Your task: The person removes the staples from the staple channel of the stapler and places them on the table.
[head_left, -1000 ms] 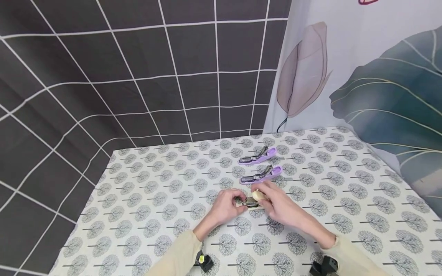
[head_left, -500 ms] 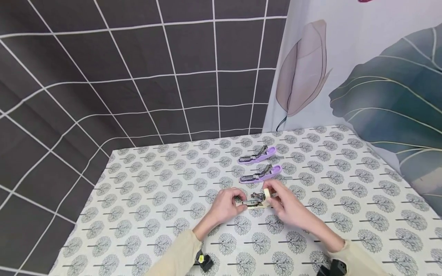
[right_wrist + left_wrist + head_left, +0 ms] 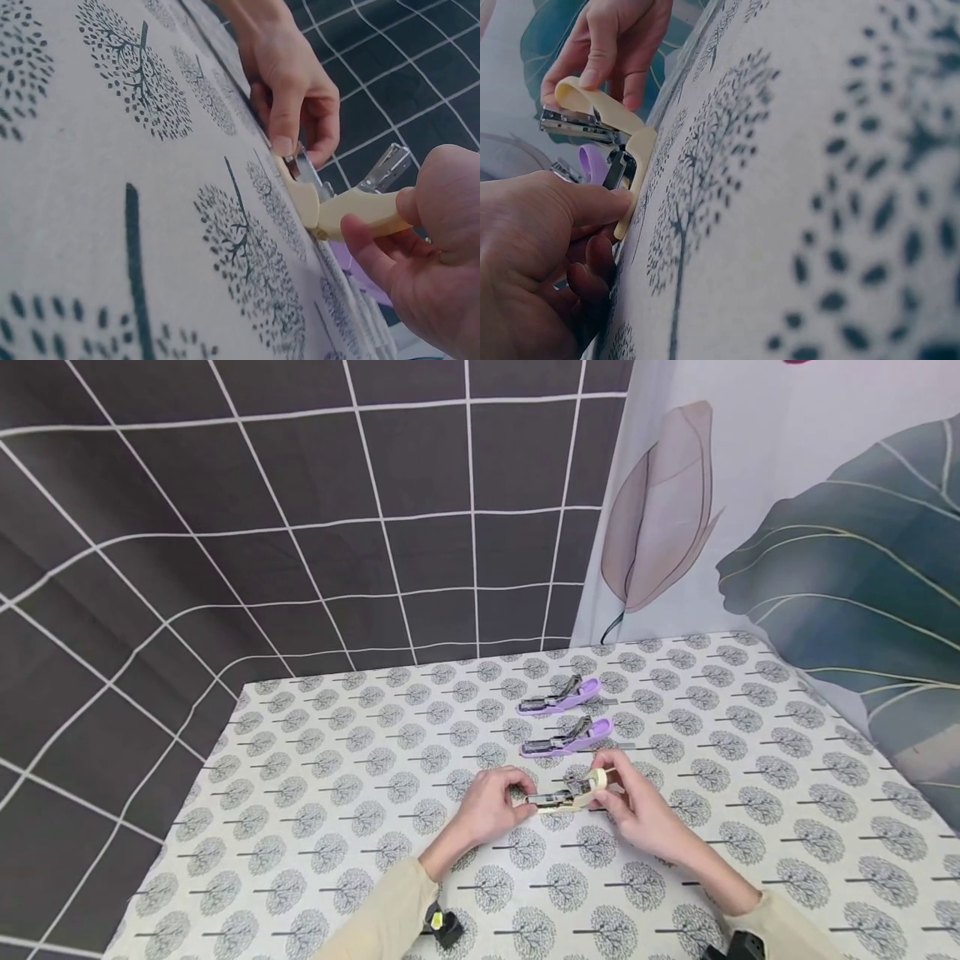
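Note:
A small cream stapler [image 3: 581,795] sits low over the patterned cloth, its cover swung far back from its base and its metal parts bare. My left hand [image 3: 491,807] pinches the base end between thumb and fingers. At the other end, my right hand [image 3: 637,802] holds the cream cover. In the left wrist view, the stapler [image 3: 636,161] shows its metal magazine standing apart from the base. The right wrist view has my right thumb and fingers around the cover [image 3: 360,212]; part of the right-hand grip is hidden there.
Two purple staplers, a nearer one [image 3: 598,732] and a farther one [image 3: 585,693], lie spread open behind the hands. A tree-print cloth [image 3: 322,893] covers the table. Behind it hangs a dark grid curtain [image 3: 420,560], with a leaf-print curtain [image 3: 847,577] at the right.
My right hand has moved right, swinging the cream stapler's cover back from over the base. My left hand stays in place on the base end.

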